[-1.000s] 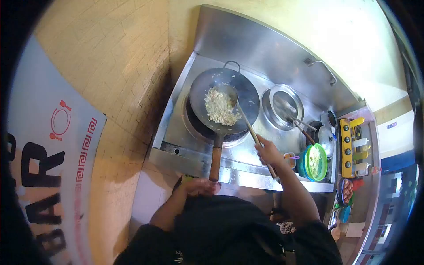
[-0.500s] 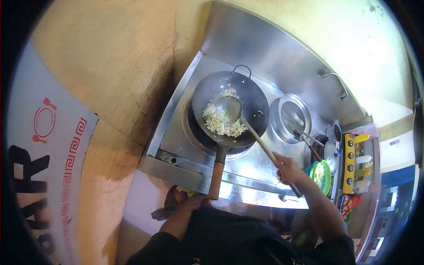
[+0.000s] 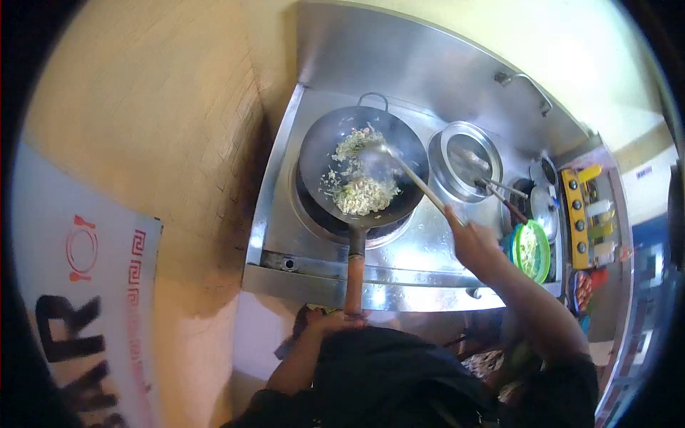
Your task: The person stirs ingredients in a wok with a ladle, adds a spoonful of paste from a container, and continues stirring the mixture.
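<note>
1. Head view looks straight down on a stainless cooking station; I read every position below from this one picture.
2. Left hand (image 3: pixel 335 321) is closed around the near end of the wooden wok handle (image 3: pixel 354 274), close against the body. The grip at the far end of the handle gives leverage and keeps the hand off the burner.
3. Wok (image 3: pixel 360 164) sits on the round burner ring (image 3: pixel 314 217), handle pointing toward the person, loop handle on the far rim.
4. Fried rice (image 3: pixel 364 192) lies in the wok in two patches: a heap at the near side and a thinner scatter toward the far rim.
5. Right hand (image 3: pixel 472 242) is wrapped around the wooden shaft of the ladle (image 3: pixel 410 175), gripping well back from the bowl. I judge the long reach keeps the fingers away from the heat. The ladle bowl rests in the wok among the rice.
6. Steel pot (image 3: pixel 467 153) stands just right of the wok and holds utensils.
7. Green bowl (image 3: pixel 531 250) sits near the right hand; condiment bottles (image 3: pixel 596 210) stand beyond it.
</note>
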Tool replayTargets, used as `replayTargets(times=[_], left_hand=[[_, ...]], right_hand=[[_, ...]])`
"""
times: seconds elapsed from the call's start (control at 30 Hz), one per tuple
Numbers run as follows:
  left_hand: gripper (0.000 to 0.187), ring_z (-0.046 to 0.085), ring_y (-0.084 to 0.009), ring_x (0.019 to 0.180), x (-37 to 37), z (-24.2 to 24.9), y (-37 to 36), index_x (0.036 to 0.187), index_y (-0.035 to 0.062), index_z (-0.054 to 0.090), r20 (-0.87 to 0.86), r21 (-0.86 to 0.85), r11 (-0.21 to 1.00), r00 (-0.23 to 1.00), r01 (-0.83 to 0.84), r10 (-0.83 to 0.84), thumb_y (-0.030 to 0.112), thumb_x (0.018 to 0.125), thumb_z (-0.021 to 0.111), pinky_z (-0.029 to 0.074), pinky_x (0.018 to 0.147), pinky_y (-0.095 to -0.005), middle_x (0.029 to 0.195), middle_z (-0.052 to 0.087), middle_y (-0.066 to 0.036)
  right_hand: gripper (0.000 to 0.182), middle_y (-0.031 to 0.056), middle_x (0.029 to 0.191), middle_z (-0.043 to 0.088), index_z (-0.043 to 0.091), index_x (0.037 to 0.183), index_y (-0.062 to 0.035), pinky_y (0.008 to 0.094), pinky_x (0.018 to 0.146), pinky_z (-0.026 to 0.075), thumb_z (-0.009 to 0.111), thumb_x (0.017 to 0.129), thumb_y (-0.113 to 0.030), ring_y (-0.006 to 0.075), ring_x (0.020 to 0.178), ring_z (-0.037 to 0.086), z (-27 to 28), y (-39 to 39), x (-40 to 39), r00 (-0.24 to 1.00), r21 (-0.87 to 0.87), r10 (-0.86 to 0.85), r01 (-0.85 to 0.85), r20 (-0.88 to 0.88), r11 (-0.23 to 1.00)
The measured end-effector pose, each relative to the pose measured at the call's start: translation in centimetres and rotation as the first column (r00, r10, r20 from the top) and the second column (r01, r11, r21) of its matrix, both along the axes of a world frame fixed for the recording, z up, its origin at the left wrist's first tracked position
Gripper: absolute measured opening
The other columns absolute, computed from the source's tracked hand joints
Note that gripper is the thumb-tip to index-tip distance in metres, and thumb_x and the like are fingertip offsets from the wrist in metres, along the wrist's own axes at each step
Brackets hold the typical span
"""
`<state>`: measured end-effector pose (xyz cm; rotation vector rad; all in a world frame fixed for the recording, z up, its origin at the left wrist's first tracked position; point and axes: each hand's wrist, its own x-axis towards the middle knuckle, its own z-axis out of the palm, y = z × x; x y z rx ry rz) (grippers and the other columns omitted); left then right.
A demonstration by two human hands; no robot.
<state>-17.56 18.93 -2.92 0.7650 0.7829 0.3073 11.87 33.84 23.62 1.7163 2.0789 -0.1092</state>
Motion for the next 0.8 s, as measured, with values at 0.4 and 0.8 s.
replayTargets(times=[0.4,0.8], left_hand=[[0.013,0.051,-0.0186,0.055,2.9,22.4,4.8,0.077,0.0046,0.049,0.235,-0.403,0.867,0.882,-0.294,0.408,0.012,0.085,0.056,0.046,0.055,-0.0354,0.064,0.050,-0.006],[0.012,0.051,-0.0173,0.054,4.3,15.6,7.0,0.076,0.0054,0.050,0.311,-0.464,0.838,0.833,-0.286,0.457,0.010,0.083,0.059,0.047,0.053,-0.0345,0.063,0.051,-0.006]], right_hand=[[0.061,0.0147,0.067,0.063,0.028,0.141,-0.0056,0.0458,0.052,0.048,0.048,0.084,-0.012,0.0316,0.057,0.063,1.8,-6.2,-4.3,0.986,0.001,-0.037,0.037,-0.164,0.999],[0.059,0.0212,0.079,0.063,0.028,0.142,-0.0131,0.0447,0.060,0.050,0.048,0.087,-0.016,0.0345,0.065,0.064,8.0,-12.8,-7.1,0.909,-0.205,-0.293,0.239,-0.298,0.949]])
